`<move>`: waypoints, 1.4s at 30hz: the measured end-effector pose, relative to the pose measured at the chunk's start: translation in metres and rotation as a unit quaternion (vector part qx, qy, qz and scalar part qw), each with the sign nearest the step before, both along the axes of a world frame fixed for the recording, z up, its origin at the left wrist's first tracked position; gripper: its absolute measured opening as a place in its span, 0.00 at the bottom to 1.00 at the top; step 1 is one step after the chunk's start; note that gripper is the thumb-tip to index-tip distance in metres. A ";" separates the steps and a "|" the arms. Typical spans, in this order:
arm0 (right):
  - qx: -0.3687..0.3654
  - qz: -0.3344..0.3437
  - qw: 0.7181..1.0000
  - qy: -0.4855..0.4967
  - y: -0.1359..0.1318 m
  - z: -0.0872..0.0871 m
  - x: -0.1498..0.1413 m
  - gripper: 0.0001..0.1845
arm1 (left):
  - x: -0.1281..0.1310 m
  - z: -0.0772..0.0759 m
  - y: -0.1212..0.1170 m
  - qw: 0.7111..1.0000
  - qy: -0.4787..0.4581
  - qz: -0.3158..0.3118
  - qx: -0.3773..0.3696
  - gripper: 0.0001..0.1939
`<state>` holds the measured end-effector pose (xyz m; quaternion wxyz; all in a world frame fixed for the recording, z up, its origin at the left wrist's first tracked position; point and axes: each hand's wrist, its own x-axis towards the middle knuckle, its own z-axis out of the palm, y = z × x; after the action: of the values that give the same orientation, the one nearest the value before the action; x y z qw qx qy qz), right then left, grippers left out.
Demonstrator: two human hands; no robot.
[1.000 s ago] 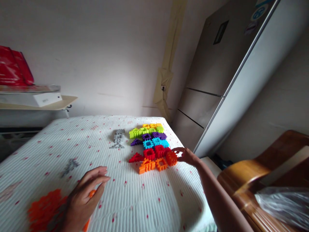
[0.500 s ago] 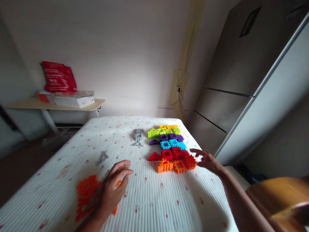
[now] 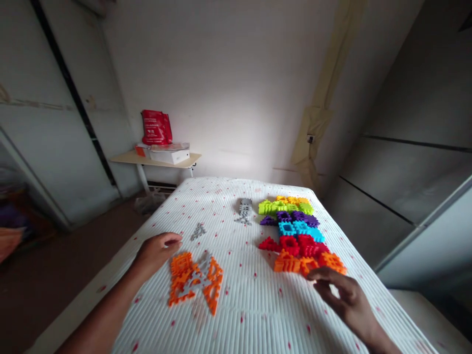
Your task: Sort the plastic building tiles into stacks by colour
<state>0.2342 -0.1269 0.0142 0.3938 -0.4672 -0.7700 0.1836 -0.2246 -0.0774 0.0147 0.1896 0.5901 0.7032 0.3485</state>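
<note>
Clock read from above, 12 o'clock toward the far wall.

Left hand [image 3: 157, 253]: raised at about 10 o'clock of a loose cluster of flat, notched orange and grey plastic pieces [image 3: 184, 268], nearest its upper edge. Fingers curled, thumb and forefinger slightly apart; we see nothing held.

Right hand [image 3: 334, 286]: at about 5 o'clock of the coloured rows, thumb and forefinger parted in a wide curve, with a visible gap between. Fingertips at the near side of the orange row; contact we cannot tell. Nothing seen in the grasp.

Rows, on our right, counting outward toward 12 o'clock: orange notched plastic pieces [image 3: 287, 261], red notched plastic pieces [image 3: 289, 245], light-blue notched plastic pieces [image 3: 286, 228], purple notched plastic pieces [image 3: 283, 217], lime-green notched plastic pieces [image 3: 268, 207], yellow notched plastic pieces [image 3: 293, 199]. Squares and triangles among them, rows packed close.

At 12 o'clock of the loose cluster: small grey triangular plastic pieces [image 3: 198, 231]. At 1 o'clock, farther out: a line of grey plastic pieces [image 3: 245, 209].

All lie on a white ribbed cover with red specks [image 3: 254, 295]. Beyond, toward 11 o'clock, a pale table [image 3: 127, 157] bears a red bag [image 3: 157, 128] and a white box [image 3: 169, 156].
</note>
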 end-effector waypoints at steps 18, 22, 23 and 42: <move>0.069 0.223 0.963 -0.133 -0.006 -0.027 -0.096 0.10 | 0.027 -0.019 0.056 0.998 -0.050 -0.039 -0.012 0.02; 0.062 0.212 0.967 -0.126 -0.002 -0.029 -0.101 0.11 | 0.030 -0.017 0.054 0.993 -0.115 -0.029 -0.006 0.10; 0.064 0.209 0.968 -0.119 0.001 -0.028 -0.104 0.12 | 0.032 -0.017 0.053 0.990 -0.134 -0.030 -0.009 0.13; 0.087 0.045 0.941 -0.323 0.097 0.000 -0.236 0.07 | 0.074 -0.012 0.040 0.956 -0.273 -0.100 -0.044 0.15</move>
<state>-0.0023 -0.0297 0.0140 0.1545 -0.4300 -0.8891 -0.0274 -0.1505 -0.0379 0.0024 0.4341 0.5306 0.5768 0.4442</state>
